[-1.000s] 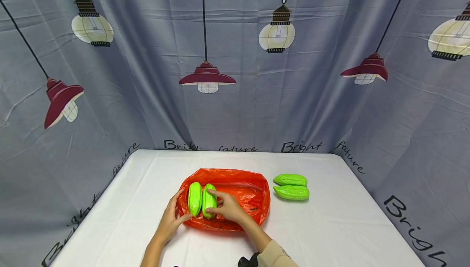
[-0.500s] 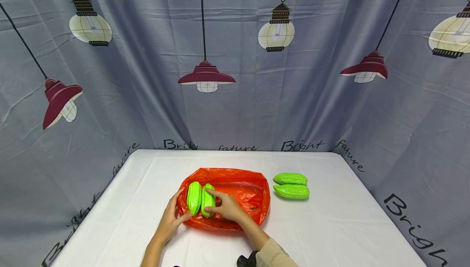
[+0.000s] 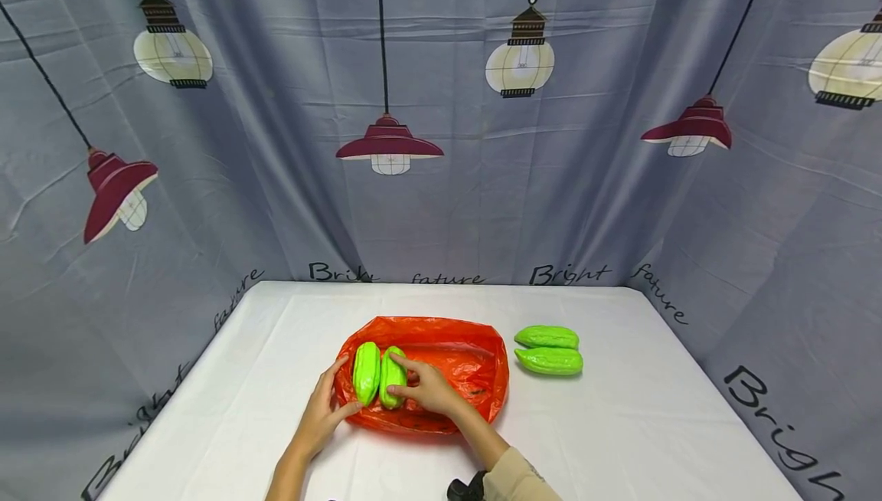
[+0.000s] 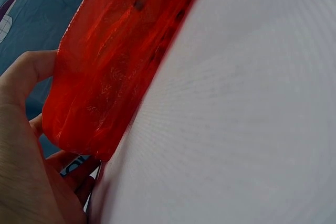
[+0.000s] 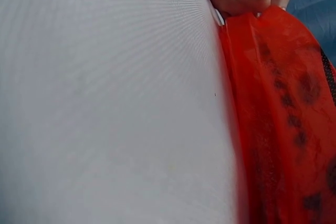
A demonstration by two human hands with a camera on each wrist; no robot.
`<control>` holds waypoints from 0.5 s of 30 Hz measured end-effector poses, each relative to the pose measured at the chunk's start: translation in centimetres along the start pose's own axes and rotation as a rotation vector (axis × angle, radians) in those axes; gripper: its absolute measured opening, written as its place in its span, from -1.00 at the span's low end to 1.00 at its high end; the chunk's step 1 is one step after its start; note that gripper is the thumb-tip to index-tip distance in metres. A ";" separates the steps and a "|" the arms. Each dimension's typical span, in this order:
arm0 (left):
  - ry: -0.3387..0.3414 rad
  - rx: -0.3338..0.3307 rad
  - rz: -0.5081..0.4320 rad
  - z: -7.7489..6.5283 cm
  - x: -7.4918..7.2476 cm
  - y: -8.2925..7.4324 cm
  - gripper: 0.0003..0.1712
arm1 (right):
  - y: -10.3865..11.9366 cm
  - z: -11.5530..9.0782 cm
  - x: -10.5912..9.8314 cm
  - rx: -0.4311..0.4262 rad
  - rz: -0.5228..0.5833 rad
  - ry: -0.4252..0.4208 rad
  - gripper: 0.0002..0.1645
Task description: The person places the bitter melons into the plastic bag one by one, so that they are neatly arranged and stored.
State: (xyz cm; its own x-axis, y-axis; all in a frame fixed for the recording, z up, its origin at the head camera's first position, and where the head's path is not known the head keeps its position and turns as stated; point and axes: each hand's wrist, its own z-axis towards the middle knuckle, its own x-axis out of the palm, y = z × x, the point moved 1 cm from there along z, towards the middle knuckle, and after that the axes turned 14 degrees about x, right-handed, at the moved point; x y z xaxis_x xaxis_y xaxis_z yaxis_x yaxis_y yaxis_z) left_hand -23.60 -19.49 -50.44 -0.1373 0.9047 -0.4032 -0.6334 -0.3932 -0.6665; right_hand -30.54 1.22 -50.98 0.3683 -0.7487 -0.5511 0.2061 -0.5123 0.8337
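Note:
A red plastic bag [image 3: 455, 359] lies spread with its mouth upward on the white table; dark spots show through its side in both wrist views. Two bright green ridged bitter melons, a left one [image 3: 367, 374] and a right one [image 3: 393, 382], sit side by side at its left end. My left hand [image 3: 320, 413] grips the bag's left end, thumb on the near side and fingers round the far side. In the left wrist view, that hand [image 4: 23, 129] curves round the bag's edge. With thumb and fingers, my right hand [image 3: 434, 394] pinches the right melon inside the bag.
Two more bitter melons, one behind [image 3: 547, 336] and one in front [image 3: 549, 361], lie on the white table [image 3: 620, 409] right of the bag. A grey curtain [image 3: 441, 210] printed with lamps surrounds the table. A black object [image 3: 467, 488] sits by the right sleeve.
Both hands keep their places on the bag and the right melon. Only a slight shift of the whole head view shows.

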 end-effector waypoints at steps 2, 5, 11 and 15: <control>0.002 -0.004 -0.001 -0.1 0.0 0.1 -0.14 | -0.1 -0.1 -0.1 -0.005 0.001 -0.001 -0.23; -0.001 -0.007 -0.004 -0.1 0.1 0.3 -0.14 | -0.1 -0.3 -0.4 -0.006 -0.004 -0.008 -0.21; -0.006 -0.002 -0.011 0.0 0.1 0.3 -0.14 | -0.4 -1.0 -1.3 0.024 -0.018 -0.009 -0.18; -0.010 -0.003 -0.015 0.0 0.2 0.2 -0.14 | -0.5 -1.5 -2.0 0.021 -0.007 -0.003 -0.21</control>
State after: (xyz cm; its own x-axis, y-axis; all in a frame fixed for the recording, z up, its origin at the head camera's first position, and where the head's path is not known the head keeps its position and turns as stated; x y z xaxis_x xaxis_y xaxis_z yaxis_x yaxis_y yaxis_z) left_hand -23.75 -19.44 -50.68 -0.1353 0.9119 -0.3874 -0.6329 -0.3804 -0.6743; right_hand -30.04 3.58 -50.23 0.3641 -0.7465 -0.5569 0.1894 -0.5261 0.8291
